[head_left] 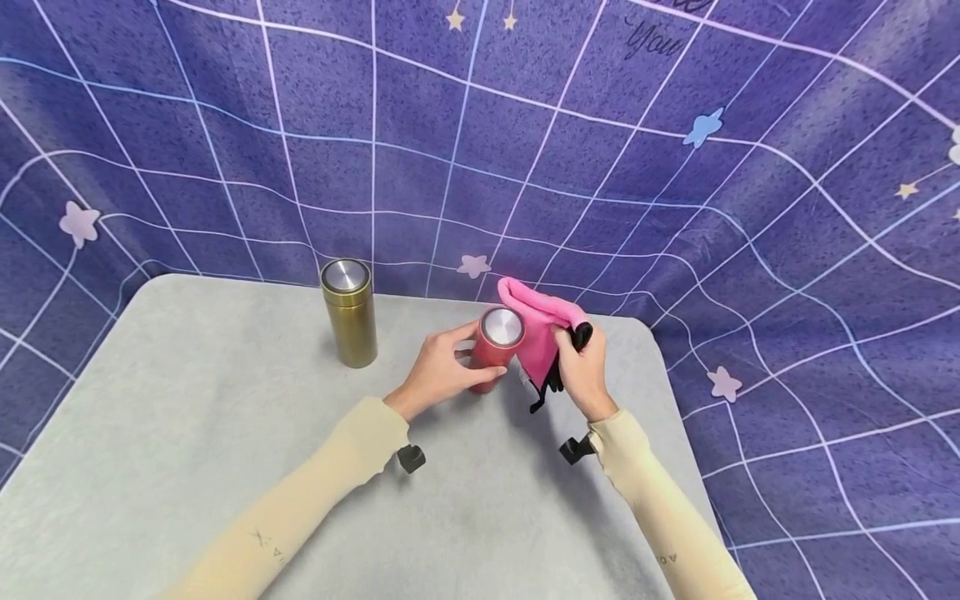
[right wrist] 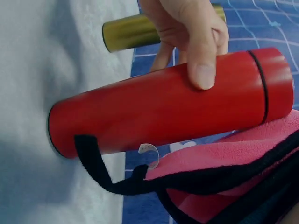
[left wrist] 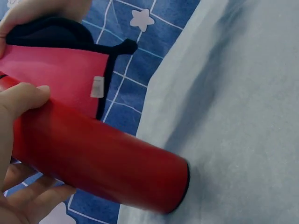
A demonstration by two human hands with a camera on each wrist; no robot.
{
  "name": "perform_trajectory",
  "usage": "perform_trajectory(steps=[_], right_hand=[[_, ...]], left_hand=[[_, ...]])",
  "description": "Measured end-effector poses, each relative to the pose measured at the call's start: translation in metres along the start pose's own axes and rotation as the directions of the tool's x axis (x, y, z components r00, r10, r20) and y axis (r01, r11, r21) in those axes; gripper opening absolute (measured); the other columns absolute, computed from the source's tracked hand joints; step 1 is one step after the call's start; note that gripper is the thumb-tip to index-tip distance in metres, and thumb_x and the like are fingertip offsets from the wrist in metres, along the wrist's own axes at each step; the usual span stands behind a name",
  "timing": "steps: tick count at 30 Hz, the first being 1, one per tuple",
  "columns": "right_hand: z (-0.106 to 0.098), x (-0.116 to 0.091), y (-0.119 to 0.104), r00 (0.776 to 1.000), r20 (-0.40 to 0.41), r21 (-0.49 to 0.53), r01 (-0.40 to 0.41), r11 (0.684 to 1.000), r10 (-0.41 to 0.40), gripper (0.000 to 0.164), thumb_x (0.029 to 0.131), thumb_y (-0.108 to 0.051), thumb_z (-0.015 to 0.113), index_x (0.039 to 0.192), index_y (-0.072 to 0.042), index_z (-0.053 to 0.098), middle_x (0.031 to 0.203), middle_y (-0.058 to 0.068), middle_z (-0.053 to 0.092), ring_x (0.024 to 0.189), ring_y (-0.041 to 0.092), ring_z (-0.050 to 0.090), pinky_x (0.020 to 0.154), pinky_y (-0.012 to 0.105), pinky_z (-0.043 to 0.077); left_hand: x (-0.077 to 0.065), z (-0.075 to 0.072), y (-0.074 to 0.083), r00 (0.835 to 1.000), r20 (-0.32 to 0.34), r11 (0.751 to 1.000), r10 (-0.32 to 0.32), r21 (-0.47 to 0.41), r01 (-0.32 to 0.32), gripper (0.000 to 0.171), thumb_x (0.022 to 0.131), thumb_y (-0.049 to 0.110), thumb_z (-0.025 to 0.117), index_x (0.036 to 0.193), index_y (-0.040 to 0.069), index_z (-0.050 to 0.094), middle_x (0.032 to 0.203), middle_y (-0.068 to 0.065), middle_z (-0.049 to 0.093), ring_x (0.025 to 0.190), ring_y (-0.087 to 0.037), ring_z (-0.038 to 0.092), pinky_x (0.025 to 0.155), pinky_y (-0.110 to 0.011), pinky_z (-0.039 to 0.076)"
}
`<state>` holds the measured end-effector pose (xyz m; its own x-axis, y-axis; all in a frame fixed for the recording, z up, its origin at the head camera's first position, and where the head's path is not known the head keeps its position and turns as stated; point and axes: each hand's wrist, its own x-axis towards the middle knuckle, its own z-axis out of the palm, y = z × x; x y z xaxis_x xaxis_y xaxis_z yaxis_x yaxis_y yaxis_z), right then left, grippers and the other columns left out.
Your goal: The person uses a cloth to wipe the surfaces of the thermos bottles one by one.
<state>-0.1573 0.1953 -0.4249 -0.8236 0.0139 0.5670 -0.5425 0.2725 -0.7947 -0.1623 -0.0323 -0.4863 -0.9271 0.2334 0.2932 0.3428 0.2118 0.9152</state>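
Here, backdrop (head_left: 510, 150) reads "You"; pink cloth (left wrist: 65, 70) bears 1 label (left wrist: 97, 87).

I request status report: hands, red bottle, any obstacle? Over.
Left hand grips red bottle. Right hand holds pink cloth beside it. Gold bottle stands apart, seemingly blocking nothing.

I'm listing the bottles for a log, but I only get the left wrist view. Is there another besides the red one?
Observer: Yes, a gold bottle stands on the table, to the left of the red bottle in the head view.
Operator: My view cuts off the red one's top. What is it like?
Observer: It has a round silver top.
Operator: Is either hand on the gold one?
Observer: No, both the left hand and the right hand are apart from it.
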Motion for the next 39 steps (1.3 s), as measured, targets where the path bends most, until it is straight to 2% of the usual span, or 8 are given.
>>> perform_trajectory(steps=[5,10,13,17,23,30,35,39], right_hand=[[0.002,0.001,-0.010,0.973,0.115,0.035,0.196,0.980,-0.199,0.054,0.086,0.021,0.048,0.130,0.003,0.074,0.132,0.018,0.074,0.125,0.021,0.069,0.109,0.029,0.051],[0.003,-0.001,-0.013,0.916,0.194,0.000,0.358,0.934,-0.351,0.055,0.085,0.011,0.052,0.136,0.003,0.070,0.142,0.020,0.068,0.134,0.036,0.064,0.117,0.039,0.048],[0.003,-0.005,-0.012,0.904,0.208,-0.018,0.385,0.923,-0.373,0.056,0.084,0.007,0.054,0.138,0.002,0.069,0.146,0.020,0.066,0.137,0.038,0.062,0.119,0.041,0.046],[0.003,-0.009,-0.007,0.907,0.216,-0.024,0.375,0.927,-0.362,0.060,0.083,0.008,0.054,0.141,0.000,0.067,0.149,0.019,0.063,0.140,0.037,0.059,0.122,0.043,0.043],[0.003,-0.014,-0.003,0.895,0.218,-0.049,0.409,0.911,-0.390,0.055,0.089,0.005,0.058,0.143,-0.001,0.067,0.150,0.019,0.062,0.140,0.038,0.058,0.122,0.047,0.043],[0.005,-0.014,-0.005,0.827,0.242,-0.126,0.545,0.829,-0.507,0.050,0.094,0.001,0.055,0.143,-0.002,0.068,0.149,0.021,0.063,0.139,0.040,0.059,0.121,0.048,0.044],[0.007,-0.015,-0.009,0.771,0.284,-0.183,0.628,0.757,-0.571,0.053,0.093,-0.001,0.049,0.142,-0.002,0.069,0.149,0.019,0.063,0.140,0.042,0.057,0.118,0.059,0.045],[0.008,-0.015,-0.014,0.737,0.322,-0.218,0.669,0.710,-0.595,0.049,0.095,-0.004,0.053,0.141,-0.003,0.069,0.150,0.017,0.063,0.141,0.043,0.056,0.119,0.057,0.044]], left_hand=[[0.002,-0.003,0.008,0.999,-0.025,0.999,0.027,0.022,-0.027,0.080,0.077,0.032,0.100,0.149,0.018,0.066,0.134,-0.004,0.075,0.117,-0.025,0.074,0.092,-0.033,0.064],[0.004,-0.006,0.014,0.999,-0.034,0.999,0.038,0.025,-0.037,0.078,0.075,0.027,0.101,0.146,0.019,0.068,0.132,-0.003,0.076,0.118,-0.025,0.073,0.092,-0.035,0.064],[0.004,-0.008,0.016,0.999,-0.030,0.999,0.028,0.016,-0.028,0.079,0.075,0.026,0.101,0.146,0.019,0.069,0.132,-0.003,0.075,0.119,-0.024,0.073,0.091,-0.035,0.064],[0.003,-0.008,0.015,1.000,-0.022,1.000,0.001,-0.024,-0.002,0.079,0.074,0.028,0.102,0.145,0.018,0.069,0.132,-0.004,0.076,0.114,-0.025,0.076,0.088,-0.034,0.065],[0.003,-0.008,0.014,0.999,-0.037,0.996,-0.007,-0.092,0.004,0.069,0.075,0.028,0.101,0.137,0.017,0.074,0.123,-0.001,0.078,0.102,-0.025,0.080,0.081,-0.032,0.066],[0.004,-0.008,0.014,0.997,-0.073,0.991,-0.035,-0.131,0.025,0.057,0.074,0.026,0.101,0.126,0.017,0.079,0.114,0.005,0.081,0.089,-0.017,0.081,0.077,-0.032,0.067],[0.006,-0.009,0.015,0.995,-0.091,0.989,-0.043,-0.145,0.029,0.054,0.074,0.025,0.101,0.124,0.015,0.080,0.111,0.001,0.081,0.097,-0.023,0.080,0.080,-0.034,0.067],[0.008,-0.011,0.016,0.995,-0.097,0.989,-0.029,-0.149,0.015,0.052,0.075,0.020,0.100,0.123,0.013,0.081,0.110,-0.001,0.082,0.100,-0.029,0.079,0.080,-0.034,0.066]])
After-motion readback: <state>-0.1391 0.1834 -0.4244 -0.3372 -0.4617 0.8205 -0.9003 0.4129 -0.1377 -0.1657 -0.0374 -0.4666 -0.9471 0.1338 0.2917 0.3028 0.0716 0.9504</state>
